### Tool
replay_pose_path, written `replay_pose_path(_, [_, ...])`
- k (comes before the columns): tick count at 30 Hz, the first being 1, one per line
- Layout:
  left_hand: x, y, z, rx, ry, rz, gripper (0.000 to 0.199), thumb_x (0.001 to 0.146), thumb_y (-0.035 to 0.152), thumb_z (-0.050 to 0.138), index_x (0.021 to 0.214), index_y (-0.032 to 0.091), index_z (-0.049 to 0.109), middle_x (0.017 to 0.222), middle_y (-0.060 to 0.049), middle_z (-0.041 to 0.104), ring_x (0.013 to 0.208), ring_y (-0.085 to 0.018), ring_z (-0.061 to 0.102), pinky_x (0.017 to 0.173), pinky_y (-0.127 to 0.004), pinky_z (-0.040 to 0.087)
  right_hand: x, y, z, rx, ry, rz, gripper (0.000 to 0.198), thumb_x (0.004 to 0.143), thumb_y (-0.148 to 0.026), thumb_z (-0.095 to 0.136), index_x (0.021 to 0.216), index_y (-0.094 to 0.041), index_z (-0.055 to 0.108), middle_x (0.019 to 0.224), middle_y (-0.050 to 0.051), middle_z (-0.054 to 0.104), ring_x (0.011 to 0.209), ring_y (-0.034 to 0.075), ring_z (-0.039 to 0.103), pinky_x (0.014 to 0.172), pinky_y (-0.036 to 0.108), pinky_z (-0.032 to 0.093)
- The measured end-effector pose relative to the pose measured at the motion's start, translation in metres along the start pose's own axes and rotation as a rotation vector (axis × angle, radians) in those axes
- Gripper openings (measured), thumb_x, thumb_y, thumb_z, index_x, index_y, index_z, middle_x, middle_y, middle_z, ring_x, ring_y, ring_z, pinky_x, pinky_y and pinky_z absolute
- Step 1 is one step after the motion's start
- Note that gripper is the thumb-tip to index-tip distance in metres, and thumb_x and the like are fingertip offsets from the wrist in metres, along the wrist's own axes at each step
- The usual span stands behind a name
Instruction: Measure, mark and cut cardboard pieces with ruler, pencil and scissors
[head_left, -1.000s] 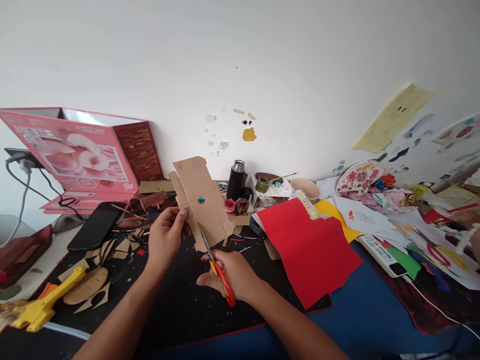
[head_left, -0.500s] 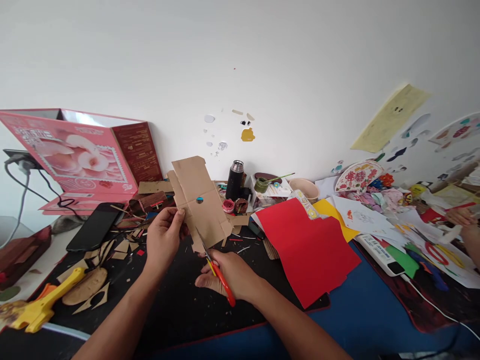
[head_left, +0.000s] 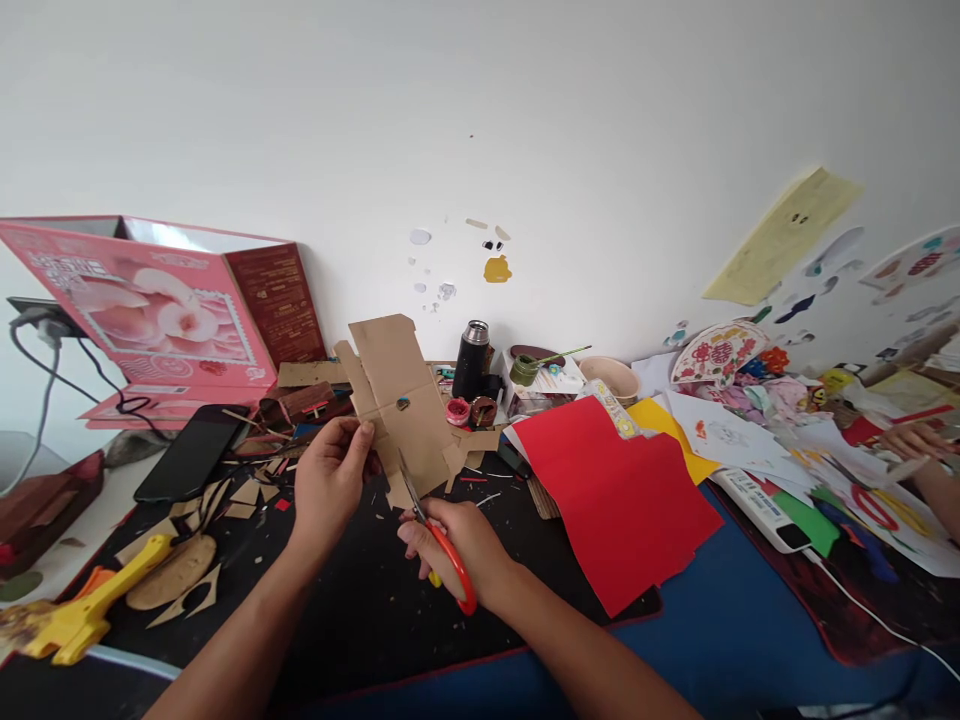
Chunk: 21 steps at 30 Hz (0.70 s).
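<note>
Facing a white wall [head_left: 300,120] dotted with stickers, among them a yellow one [head_left: 497,269] above a crowded tabletop. On the near part, a black mat [head_left: 360,610] strewn with cardboard scraps [head_left: 244,495]. Held up over the mat, tilted, by the left hand [head_left: 330,480]: a flat, creased piece of cardboard [head_left: 420,430] (pierced near the middle by a small round hole). Pinched at its left edge between thumb and fingers. Wrapped by the right hand [head_left: 469,545], with fingers closed about the red handle: scissors [head_left: 420,505], blades pointing up and away over the lower part of the cardboard. Cannot tell the gap between the blades.

Just beyond the cardboard, a black flask [head_left: 471,365], upright, with a small red pot [head_left: 457,410] before it. To the right, a green jar [head_left: 524,372] with a brush [head_left: 562,354] laid across, then a pale bowl [head_left: 613,380]. Nearer, a large red sheet [head_left: 619,500], partly over a yellow sheet [head_left: 675,440]. At far left, a pink box [head_left: 157,310] behind a dark phone [head_left: 193,455]. At the right edge, well apart from everything in hand, another person's hand [head_left: 919,440].
</note>
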<state>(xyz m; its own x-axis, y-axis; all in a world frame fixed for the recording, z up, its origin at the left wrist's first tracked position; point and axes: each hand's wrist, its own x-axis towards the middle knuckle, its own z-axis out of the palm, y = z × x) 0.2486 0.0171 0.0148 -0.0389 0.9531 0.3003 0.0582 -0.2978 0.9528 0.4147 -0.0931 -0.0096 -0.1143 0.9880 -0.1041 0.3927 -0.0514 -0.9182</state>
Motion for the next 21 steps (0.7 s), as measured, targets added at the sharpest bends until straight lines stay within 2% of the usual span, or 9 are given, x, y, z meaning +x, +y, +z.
replay_pose_path(3, [-0.001, -0.001, 0.000, -0.030, -0.020, -0.028, 0.024, 0.093, 0.045, 0.068, 0.082, 0.024, 0.065, 0.056, 0.002, 0.061, 0.045, -0.016, 0.055, 0.044, -0.026, 0.043, 0.002, 0.005, 0.002, 0.063, -0.011, -0.005, 0.043, 0.104, -0.058, 0.063, 0.109, -0.017, 0.077, 0.082, 0.004, 0.078, 0.055, 0.014, 0.071, 0.052, 0.021, 0.051])
replay_pose_path(11, [-0.006, 0.002, 0.004, -0.052, -0.061, -0.023, 0.023, 0.092, 0.044, 0.070, 0.083, 0.024, 0.065, 0.055, 0.002, 0.061, 0.043, -0.016, 0.055, 0.043, -0.026, 0.042, 0.001, 0.008, 0.004, 0.036, 0.016, 0.013, 0.048, 0.104, -0.062, 0.062, 0.087, -0.018, 0.071, 0.073, 0.002, 0.074, 0.049, 0.012, 0.065, 0.049, 0.019, 0.048])
replay_pose_path(16, [-0.007, -0.003, 0.006, -0.100, -0.055, -0.074, 0.025, 0.093, 0.044, 0.069, 0.080, 0.024, 0.063, 0.054, 0.002, 0.061, 0.043, -0.015, 0.056, 0.043, -0.025, 0.043, 0.002, 0.016, 0.009, 0.055, 0.047, 0.021, 0.048, 0.102, -0.064, 0.062, 0.088, -0.019, 0.069, 0.066, -0.001, 0.069, 0.044, 0.011, 0.061, 0.045, 0.019, 0.044])
replay_pose_path(21, [-0.009, -0.006, 0.006, -0.056, -0.047, -0.069, 0.023, 0.092, 0.044, 0.069, 0.083, 0.023, 0.064, 0.054, 0.002, 0.062, 0.043, -0.016, 0.056, 0.043, -0.025, 0.043, 0.002, 0.019, 0.011, 0.014, 0.080, 0.006, 0.049, 0.104, -0.063, 0.059, 0.081, -0.020, 0.065, 0.059, -0.003, 0.063, 0.044, 0.012, 0.059, 0.047, 0.020, 0.042])
